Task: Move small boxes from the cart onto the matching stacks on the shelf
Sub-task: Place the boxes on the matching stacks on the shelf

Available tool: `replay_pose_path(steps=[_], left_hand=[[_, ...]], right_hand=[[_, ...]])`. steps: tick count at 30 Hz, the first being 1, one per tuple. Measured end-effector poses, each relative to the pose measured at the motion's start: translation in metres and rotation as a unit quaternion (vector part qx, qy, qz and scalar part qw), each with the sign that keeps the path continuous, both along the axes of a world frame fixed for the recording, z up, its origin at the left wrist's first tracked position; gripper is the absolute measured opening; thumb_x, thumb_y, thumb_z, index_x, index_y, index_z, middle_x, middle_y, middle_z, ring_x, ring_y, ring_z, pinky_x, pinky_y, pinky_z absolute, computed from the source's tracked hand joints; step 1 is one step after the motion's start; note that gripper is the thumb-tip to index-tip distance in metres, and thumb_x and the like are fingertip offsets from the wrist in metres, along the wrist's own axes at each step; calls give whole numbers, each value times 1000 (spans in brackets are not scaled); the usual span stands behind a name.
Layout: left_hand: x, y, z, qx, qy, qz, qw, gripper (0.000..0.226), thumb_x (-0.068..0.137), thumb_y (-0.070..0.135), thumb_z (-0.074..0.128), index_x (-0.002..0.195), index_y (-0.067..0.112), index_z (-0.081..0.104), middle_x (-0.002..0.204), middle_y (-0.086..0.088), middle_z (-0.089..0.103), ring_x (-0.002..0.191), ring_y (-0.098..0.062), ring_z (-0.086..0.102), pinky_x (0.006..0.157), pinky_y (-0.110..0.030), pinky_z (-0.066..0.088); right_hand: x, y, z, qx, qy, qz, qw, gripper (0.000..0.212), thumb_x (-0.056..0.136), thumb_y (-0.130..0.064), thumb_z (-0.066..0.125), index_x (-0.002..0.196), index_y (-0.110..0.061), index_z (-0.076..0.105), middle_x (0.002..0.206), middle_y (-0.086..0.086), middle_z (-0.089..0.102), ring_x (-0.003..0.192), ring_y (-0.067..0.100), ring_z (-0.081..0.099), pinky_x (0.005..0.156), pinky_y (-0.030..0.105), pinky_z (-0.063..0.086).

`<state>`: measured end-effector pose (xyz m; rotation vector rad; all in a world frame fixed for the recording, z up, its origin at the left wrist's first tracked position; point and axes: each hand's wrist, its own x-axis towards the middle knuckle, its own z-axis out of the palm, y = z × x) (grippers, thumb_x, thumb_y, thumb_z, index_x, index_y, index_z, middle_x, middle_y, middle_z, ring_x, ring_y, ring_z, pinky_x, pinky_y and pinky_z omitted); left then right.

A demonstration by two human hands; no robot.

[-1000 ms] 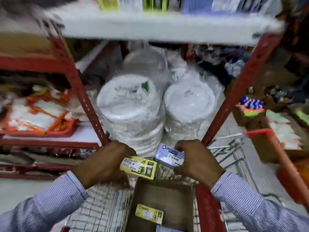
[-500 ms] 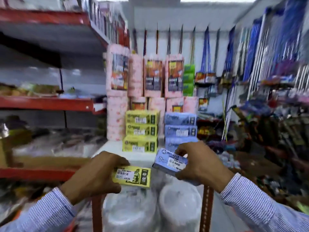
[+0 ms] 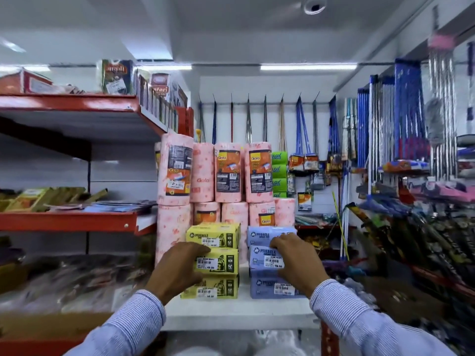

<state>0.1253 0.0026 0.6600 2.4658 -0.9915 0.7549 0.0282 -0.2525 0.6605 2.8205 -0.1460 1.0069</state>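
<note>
Bright, even indoor light from two long white fluorescent ceiling tubes [image 3: 308, 66]. Soft shadow under the red metal upper shelf [image 3: 77, 104]. Centre fairly sharp, labels on the pink paper-towel rolls [image 3: 228, 173] readable. Heavy wide-angle bending and smeared blur toward left, right and bottom edges.

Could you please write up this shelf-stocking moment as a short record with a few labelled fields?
Setting: shop aisle, white shelf board
Left hand: holding a yellow cardboard box against the yellow box stack
Right hand: holding a pale blue cardboard box against the blue box stack
Behind stacks: pink wrapped paper rolls
Cart: not in view
</note>
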Motion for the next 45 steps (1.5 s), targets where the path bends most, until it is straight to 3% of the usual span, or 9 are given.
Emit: replay_pose_path(steps=[6, 13, 17, 23, 29, 33, 35, 40, 45], left_hand=[[24, -11, -7, 15, 10, 15, 1000, 57, 72, 14, 82, 126, 22, 63, 125, 2, 68, 113, -17, 60, 96, -29, 48], [37, -13, -11, 9, 30, 9, 999, 55, 76, 7, 80, 126, 20, 63, 126, -2, 67, 111, -19, 63, 93, -30, 53], [38, -14, -17, -1, 45, 16, 999, 53, 79, 4, 76, 126, 23, 63, 127, -6, 67, 110, -21, 65, 90, -33, 57], [30, -19, -23, -35, 42, 21, 998, 50, 76, 29, 81, 123, 25, 64, 123, 0, 70, 108, -19, 64, 92, -36, 54], [30, -24, -31, -63, 40, 21, 997, 45, 79, 21, 77, 122, 22, 64, 121, -1, 71, 105, -20, 65, 89, -36, 53], [26, -24, -41, -17, -29, 30, 999, 56, 87, 27, 71, 138, 17, 49, 146, -7, 52, 136, -28, 45, 112, -42, 36], [22, -23, -55, 20, -91, 42, 995, 72, 88, 41, 67, 148, 18, 34, 160, -7, 28, 149, -33, 21, 119, -53, 20], [-24, -22, -88, 12, -137, 21, 990, 91, 86, 62, 53, 154, 26, 5, 164, -10, -4, 150, -38, -6, 119, -62, 11], [-70, -12, -138, 24, -96, -14, 995, 84, 89, 61, 47, 154, 24, 10, 165, -12, 0, 151, -34, -5, 118, -62, 18]], right_hand=[[18, -7, -11, -15, 22, -5, 1000, 39, 72, -6, 75, 106, -17, 59, 105, 3, 63, 96, 23, 55, 73, 33, 46], [17, -10, -17, 6, 18, 9, 1000, 56, 69, -21, 86, 120, -23, 64, 112, -2, 67, 103, 19, 56, 84, 33, 53], [14, -10, -23, -8, 16, 4, 1000, 60, 69, -15, 86, 124, -23, 64, 115, -1, 69, 104, 20, 57, 79, 36, 57], [13, -14, -29, 1, -3, 15, 1000, 63, 69, -8, 84, 127, -23, 63, 115, 0, 69, 105, 23, 58, 70, 39, 58], [15, -10, -43, -6, -45, -2, 999, 71, 46, 5, 89, 110, -17, 69, 95, 2, 71, 83, 24, 64, 47, 32, 56], [16, -7, -56, -21, -65, -12, 998, 71, 59, 3, 80, 126, -12, 60, 113, 9, 66, 98, 32, 62, 81, 44, 57], [13, -3, -64, -28, -47, -41, 998, 75, 68, -10, 80, 137, -13, 50, 133, 14, 58, 120, 39, 54, 102, 62, 41], [-13, 19, -84, -12, -36, -43, 998, 90, 82, -48, 69, 153, -17, 23, 162, 14, 17, 147, 43, 12, 110, 75, 14], [-65, 45, -127, 13, -18, -2, 1000, 91, 86, -55, 57, 155, -18, 11, 164, 13, 2, 149, 40, -4, 113, 71, 9]])
